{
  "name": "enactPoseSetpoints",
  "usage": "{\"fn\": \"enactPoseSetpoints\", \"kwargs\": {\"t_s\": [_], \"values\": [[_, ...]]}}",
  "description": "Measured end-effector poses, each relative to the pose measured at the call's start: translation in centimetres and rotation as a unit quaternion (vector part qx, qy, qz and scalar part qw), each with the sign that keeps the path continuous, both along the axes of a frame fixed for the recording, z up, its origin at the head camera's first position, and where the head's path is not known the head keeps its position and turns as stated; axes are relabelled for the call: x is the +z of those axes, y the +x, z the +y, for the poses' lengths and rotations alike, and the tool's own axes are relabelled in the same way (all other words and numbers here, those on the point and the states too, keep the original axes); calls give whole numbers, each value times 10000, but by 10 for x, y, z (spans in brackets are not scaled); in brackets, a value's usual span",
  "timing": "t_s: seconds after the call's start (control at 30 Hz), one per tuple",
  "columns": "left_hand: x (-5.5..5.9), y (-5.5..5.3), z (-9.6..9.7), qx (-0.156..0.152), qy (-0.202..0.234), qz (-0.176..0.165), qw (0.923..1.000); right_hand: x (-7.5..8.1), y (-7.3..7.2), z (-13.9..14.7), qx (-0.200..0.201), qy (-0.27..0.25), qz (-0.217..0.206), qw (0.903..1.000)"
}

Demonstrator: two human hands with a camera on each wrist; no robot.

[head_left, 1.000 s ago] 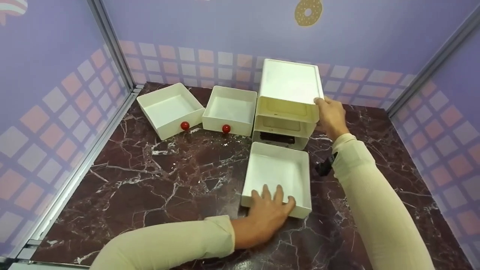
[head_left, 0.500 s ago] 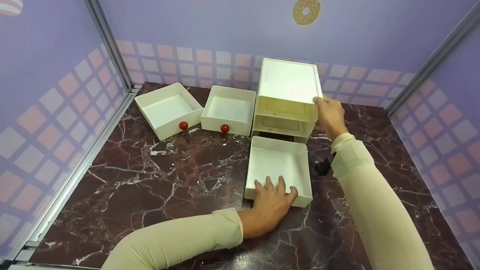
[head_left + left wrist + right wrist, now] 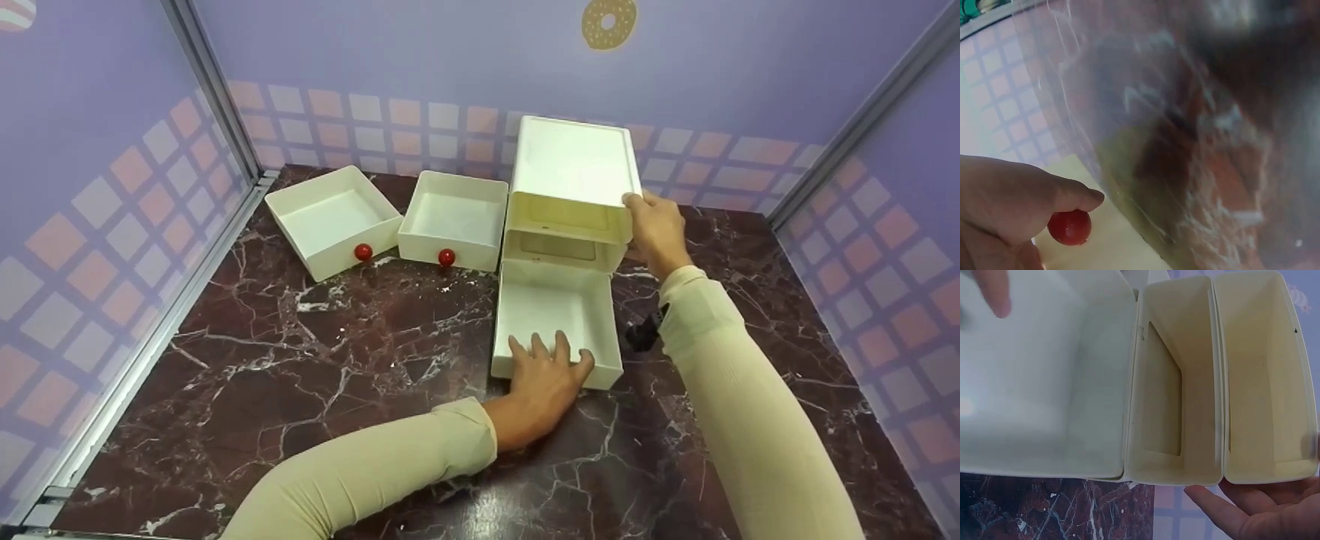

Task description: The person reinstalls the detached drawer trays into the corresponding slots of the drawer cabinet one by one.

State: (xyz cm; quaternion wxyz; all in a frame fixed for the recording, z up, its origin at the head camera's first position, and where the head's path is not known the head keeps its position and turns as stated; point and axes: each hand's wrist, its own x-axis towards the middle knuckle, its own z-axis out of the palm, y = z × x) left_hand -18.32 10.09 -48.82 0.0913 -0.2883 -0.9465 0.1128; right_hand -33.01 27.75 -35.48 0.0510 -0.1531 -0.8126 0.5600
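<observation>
A white drawer (image 3: pixel 606 374) is partly in the bottom slot of a white drawer cabinet (image 3: pixel 574 161), as the head view shows. My left hand (image 3: pixel 541 386) grips its front wall, fingertips inside; in the left wrist view the thumb lies outside, against a red knob (image 3: pixel 1069 228). At the cabinet's upper right front corner, my right hand (image 3: pixel 658 231) holds on, with the thumb at the top edge and the fingers along the side. The middle slot (image 3: pixel 566 251) and top slot (image 3: pixel 570 216) have no drawers in them.
Two more white drawers stand left of the cabinet: an angled drawer (image 3: pixel 330 259) and a straighter drawer (image 3: pixel 480 256), each with a red knob. A patterned wall (image 3: pixel 420 60) rises behind. Everything stands on a dark red marbled table (image 3: pixel 300 390).
My left hand has pushed the drawer away from me, from just in front of the cabinet into its bottom slot. The right hand has stayed at the cabinet's corner.
</observation>
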Motion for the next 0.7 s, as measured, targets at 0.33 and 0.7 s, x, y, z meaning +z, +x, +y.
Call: {"fn": "enactPoseSetpoints", "kwargs": {"t_s": [0.33, 0.7], "values": [[-11, -21, -12, 26, 481, 297, 9984, -3, 1, -2, -5, 240, 42, 9997], [-22, 15, -47, 628, 117, -178, 9978, -1, 1, -1, -107, 587, 132, 9981]]}}
